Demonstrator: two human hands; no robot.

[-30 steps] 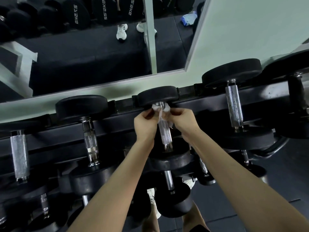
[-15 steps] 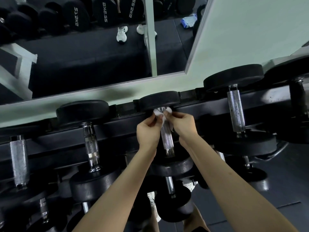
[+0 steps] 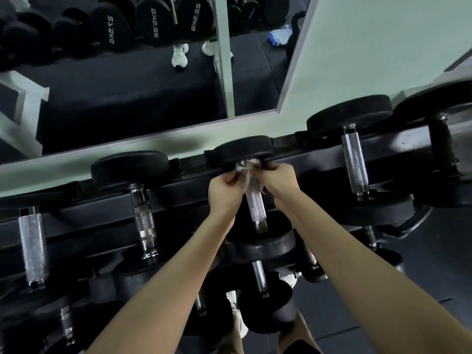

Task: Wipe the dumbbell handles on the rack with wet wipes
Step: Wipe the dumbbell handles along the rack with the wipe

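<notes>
Risk 1, slip: the wet wipe [image 3: 242,169] is bunched into a narrow band, with only a short end in each pinch. A hard pull on one side could draw it out of the opposite fingers.
Risk 2, missed area: the band sits at the far end of the handle [image 3: 255,203]. The knurled length on the near side of the fingers is bare, and it will go unwiped unless the band is worked back along it.
Risk 3, snag: knurled steel may catch or tear a thin wet sheet under a tight sawing pull.
Risk 4, knuckles: both hands work just beneath the far head [image 3: 242,149] of the dumbbell, against the rack [image 3: 76,213] rail, so a jerk could scrape them.
Left hand [image 3: 224,187]: arm extended forward, wrist straight, fingers [image 3: 233,178] curled and pinching the left end of the wipe just beside the handle.
Right hand [image 3: 277,178]: arm extended likewise, fingers [image 3: 263,171] curled on the right end. How much is held is partly hidden.
Wipe position: between the two pinches, seemingly draped over the handle. Whether it wraps right round underneath cannot be told.
Handle position: runs from between the fingers back toward the near head [image 3: 265,245], resting on the rack.
Other handles: one well left of the fingers [image 3: 144,218], one well right [image 3: 355,162], neither touched.
</notes>
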